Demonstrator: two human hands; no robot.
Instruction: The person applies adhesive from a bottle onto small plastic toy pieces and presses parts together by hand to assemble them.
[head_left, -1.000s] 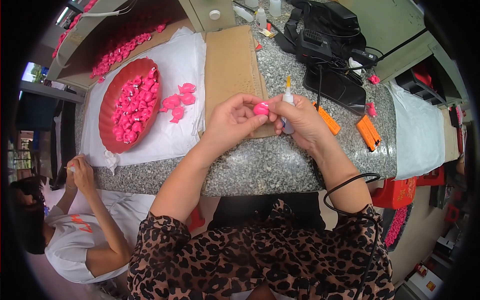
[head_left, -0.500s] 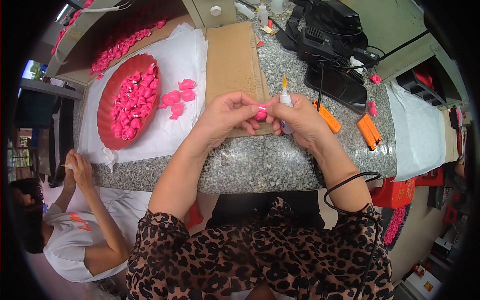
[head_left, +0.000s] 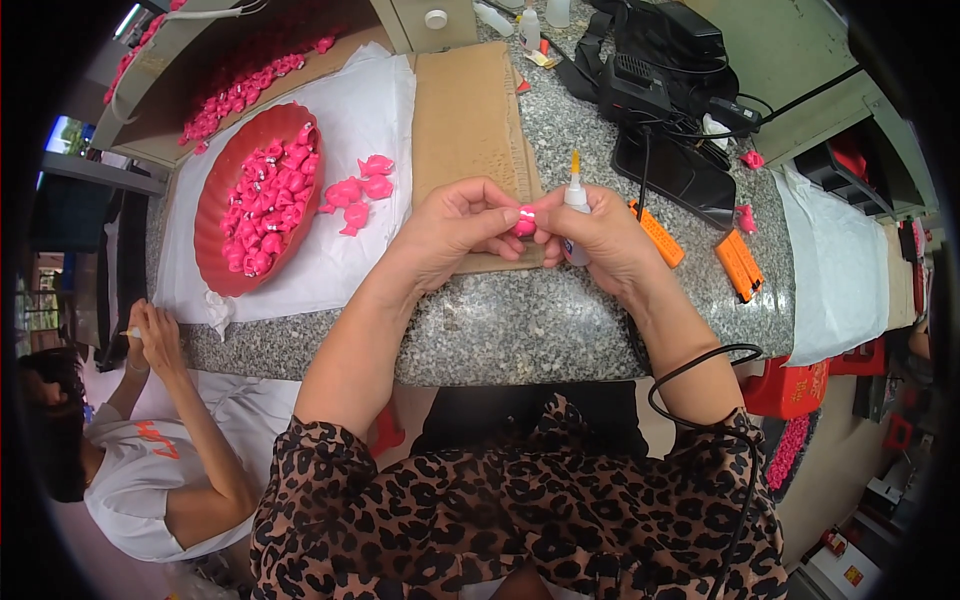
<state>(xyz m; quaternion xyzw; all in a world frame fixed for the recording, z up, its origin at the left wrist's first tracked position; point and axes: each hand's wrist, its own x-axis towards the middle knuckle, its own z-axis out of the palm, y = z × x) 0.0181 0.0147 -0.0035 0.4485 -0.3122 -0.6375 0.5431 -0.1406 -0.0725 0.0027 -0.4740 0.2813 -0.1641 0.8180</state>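
Between my two hands is a small pink plastic figure [head_left: 525, 226] with a pale band across it. My left hand [head_left: 462, 228] pinches it from one side with thumb and fingertips. On the other side my right hand [head_left: 600, 235] pinches the same figure, while a small white glue bottle [head_left: 576, 197] with a yellow tip stands upright in its grip. Both hands are over the near end of the brown cardboard [head_left: 462, 110]. To the left, a red scalloped bowl [head_left: 212, 240] holds many similar pink pieces, and several loose pink pieces [head_left: 352, 195] lie beside it on white paper [head_left: 375, 110].
Orange blocks [head_left: 739, 264] lie right of my hands on the speckled stone table [head_left: 500, 330]. Behind them are a black bag with cables [head_left: 670, 60] and a dark flat device [head_left: 675, 175]. A black cable [head_left: 655, 400] loops by my right arm. Another person [head_left: 170, 450] sits at the left.
My hands keep nearly the same pose around the pink figure. The view has shifted very slightly, and the glue bottle's tip sits a touch farther right.
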